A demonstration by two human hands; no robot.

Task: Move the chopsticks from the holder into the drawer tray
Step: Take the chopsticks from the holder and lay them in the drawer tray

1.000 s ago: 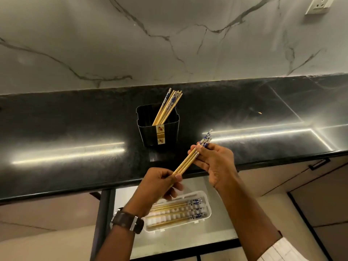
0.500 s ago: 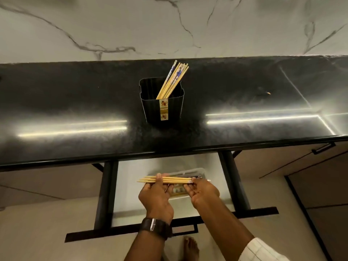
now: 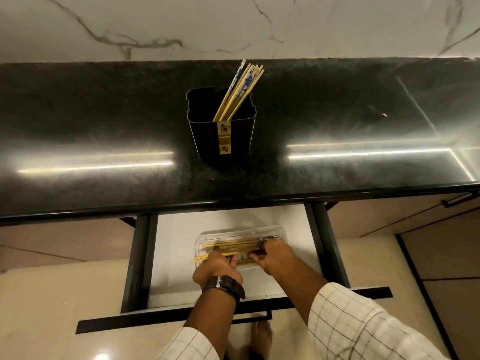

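A black square holder stands on the dark counter with several bamboo chopsticks leaning to its right corner. Below, in the open drawer, lies a clear plastic tray with several chopsticks in it. My left hand and my right hand both grip a bundle of chopsticks, held flat and level over the tray's near side. The bundle's pale tips stick out past the tray's left edge. Its blue-patterned ends are hidden under my right hand.
The black counter overhangs the back of the white-lined drawer, whose black front rail is pulled out toward me. A bare foot stands on the beige floor below. Closed cabinet fronts flank the drawer.
Both hands carried the chopstick bundle down from counter height, turned it level and lowered it onto the tray in the drawer. The view tilted downward.
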